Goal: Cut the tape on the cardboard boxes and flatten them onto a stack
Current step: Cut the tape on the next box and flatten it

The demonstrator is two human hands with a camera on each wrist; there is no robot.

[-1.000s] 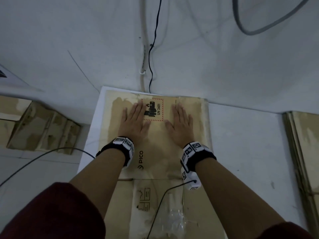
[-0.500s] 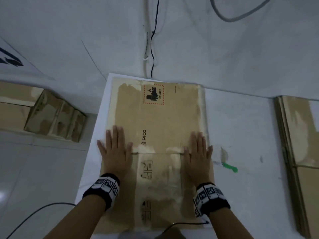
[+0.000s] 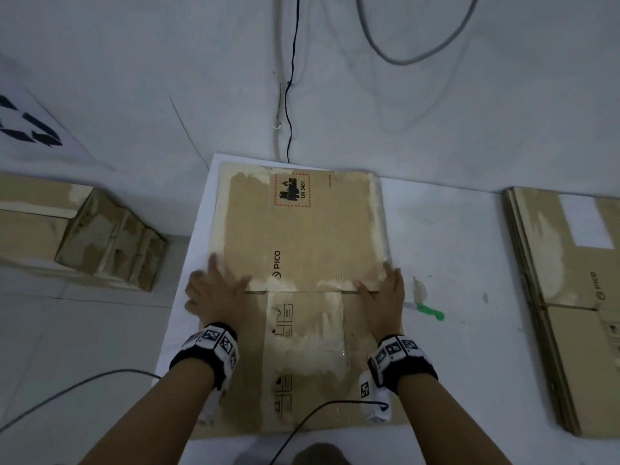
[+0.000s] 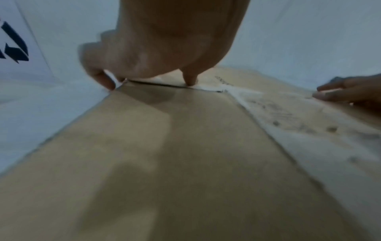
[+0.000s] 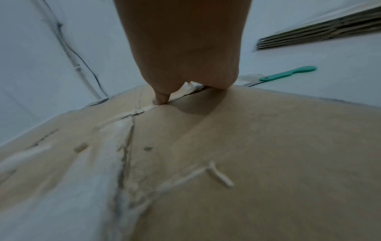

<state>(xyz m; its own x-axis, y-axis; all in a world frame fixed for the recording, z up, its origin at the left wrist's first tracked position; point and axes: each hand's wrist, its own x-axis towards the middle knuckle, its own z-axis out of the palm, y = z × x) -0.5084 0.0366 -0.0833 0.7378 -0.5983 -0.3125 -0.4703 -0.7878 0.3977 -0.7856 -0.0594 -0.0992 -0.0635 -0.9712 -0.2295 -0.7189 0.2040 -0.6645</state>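
Observation:
A flattened brown cardboard box (image 3: 302,236) with a PICO print lies on the white table (image 3: 453,364). My left hand (image 3: 214,290) is at its left edge by the flap seam. In the left wrist view this hand (image 4: 156,48) arches, its fingers hook down over the cardboard (image 4: 185,146) edge and its thumb presses on top. My right hand (image 3: 385,293) lies at the right edge with straight fingers. Its thumb presses the seam in the right wrist view, where the hand (image 5: 185,48) hides its other fingers. A green-handled knife (image 3: 431,312) lies just right of it.
A stack of flattened boxes (image 3: 570,280) lies at the table's right side. Assembled boxes (image 3: 100,239) sit on the floor to the left. A black cable (image 3: 318,414) crosses the box's near edge. Cables run down the wall behind.
Both hands slid from the box's far half back to the flap seam, then spread outward to its left and right edges. The left fingers now reach over the edge.

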